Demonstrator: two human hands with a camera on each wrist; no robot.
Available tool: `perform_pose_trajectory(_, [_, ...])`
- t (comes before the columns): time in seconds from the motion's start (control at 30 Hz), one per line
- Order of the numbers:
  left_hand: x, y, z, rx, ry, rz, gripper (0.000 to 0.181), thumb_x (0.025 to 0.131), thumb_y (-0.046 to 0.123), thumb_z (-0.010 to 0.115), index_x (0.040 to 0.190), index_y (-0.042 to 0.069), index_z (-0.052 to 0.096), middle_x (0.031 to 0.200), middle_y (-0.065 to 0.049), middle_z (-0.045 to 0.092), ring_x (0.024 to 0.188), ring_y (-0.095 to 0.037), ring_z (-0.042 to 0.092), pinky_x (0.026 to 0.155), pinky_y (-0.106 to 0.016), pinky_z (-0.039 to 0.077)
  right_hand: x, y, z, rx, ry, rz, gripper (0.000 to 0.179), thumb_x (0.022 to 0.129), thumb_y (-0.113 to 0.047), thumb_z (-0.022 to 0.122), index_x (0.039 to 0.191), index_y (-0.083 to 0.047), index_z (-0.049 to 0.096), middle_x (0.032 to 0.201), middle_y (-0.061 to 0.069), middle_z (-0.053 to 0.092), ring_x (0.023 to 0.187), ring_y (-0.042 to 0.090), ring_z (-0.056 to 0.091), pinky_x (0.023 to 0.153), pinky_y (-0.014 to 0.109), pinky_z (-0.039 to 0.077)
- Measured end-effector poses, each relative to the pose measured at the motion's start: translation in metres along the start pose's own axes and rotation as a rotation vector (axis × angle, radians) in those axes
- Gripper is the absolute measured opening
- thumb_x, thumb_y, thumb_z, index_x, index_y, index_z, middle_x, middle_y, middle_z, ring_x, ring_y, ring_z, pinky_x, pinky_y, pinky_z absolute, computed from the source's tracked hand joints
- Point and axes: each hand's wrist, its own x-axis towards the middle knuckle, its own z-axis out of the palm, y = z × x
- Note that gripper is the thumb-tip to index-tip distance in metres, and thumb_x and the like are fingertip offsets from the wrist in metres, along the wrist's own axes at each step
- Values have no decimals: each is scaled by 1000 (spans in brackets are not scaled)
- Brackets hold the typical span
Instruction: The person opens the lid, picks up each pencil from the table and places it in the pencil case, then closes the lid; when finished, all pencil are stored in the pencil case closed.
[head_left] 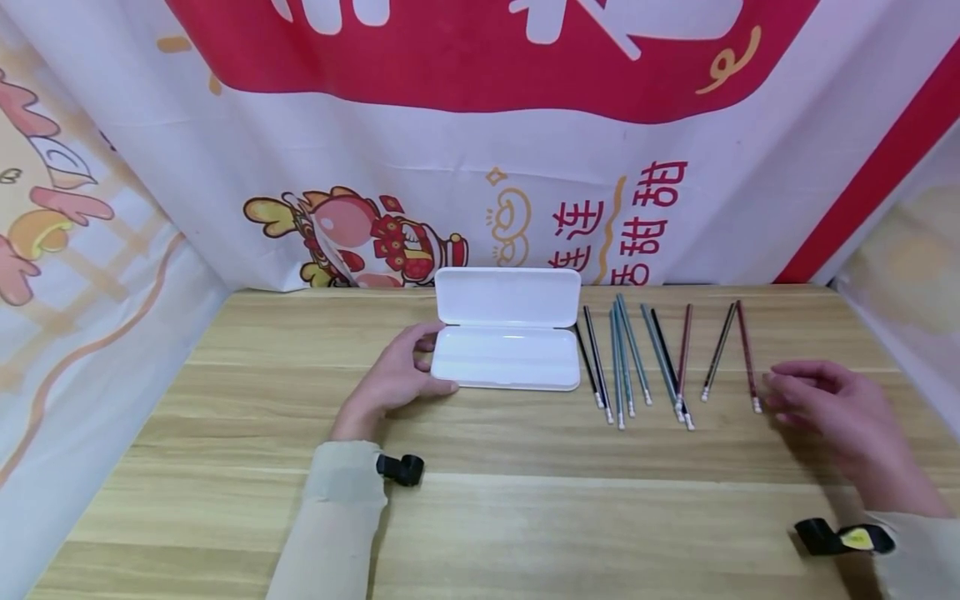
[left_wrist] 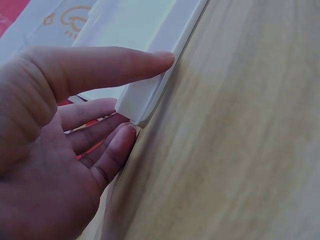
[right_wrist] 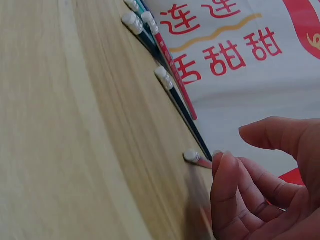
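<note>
An open white pencil case stands at the back of the table, its lid raised against the cloth. My left hand holds it by the left end. In the left wrist view the thumb lies along its front edge and the fingers touch its corner. To the right, my right hand hovers by the eraser end of a dark red pencil, holding nothing. In the right wrist view, thumb and fingertips are apart, and the fingers partly hide that pencil.
Beside the red pencil lies a dark pencil. Several more pencils, blue, black and reddish, spread out right of the case, white erasers toward me. A printed cloth hangs behind the wooden table.
</note>
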Motion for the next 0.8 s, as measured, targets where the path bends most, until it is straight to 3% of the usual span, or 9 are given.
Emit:
perform_pose_trajectory(0.13, [-1, 0, -1, 5, 9, -4, 93, 82, 7, 92, 162, 16, 44, 154, -13, 54, 128, -33, 57, 112, -48, 51, 2, 3, -2, -9, -4, 24, 17, 103, -13, 72, 100, -29, 74, 86, -14, 77, 76, 5, 74, 65, 24, 62])
perform_pose_trajectory(0.47, [-1, -3, 0, 9, 12, 4, 93, 82, 7, 92, 162, 14, 45, 154, -15, 54, 132, -33, 56, 113, -49, 51, 5, 6, -4, -218, 27, 85, 9, 101, -24, 76, 103, -30, 70, 85, -22, 74, 75, 2, 73, 67, 25, 63])
perform_pose_trajectory(0.63, [-1, -2, 0, 7, 9, 4, 93, 83, 8, 92, 162, 15, 45, 153, -15, 54, 130, -33, 57, 113, -49, 51, 5, 6, -2, -352, 60, 97, 23, 102, -28, 75, 119, -14, 67, 84, -28, 68, 76, 2, 71, 69, 26, 63])
perform_pose_trajectory(0.8, [-2, -2, 0, 7, 11, -11, 93, 83, 8, 92, 162, 17, 44, 152, -14, 54, 127, -33, 58, 113, -48, 51, 6, 7, 0, -413, 64, 76, 38, 102, -29, 74, 128, -3, 64, 84, -30, 65, 76, 2, 70, 69, 26, 63])
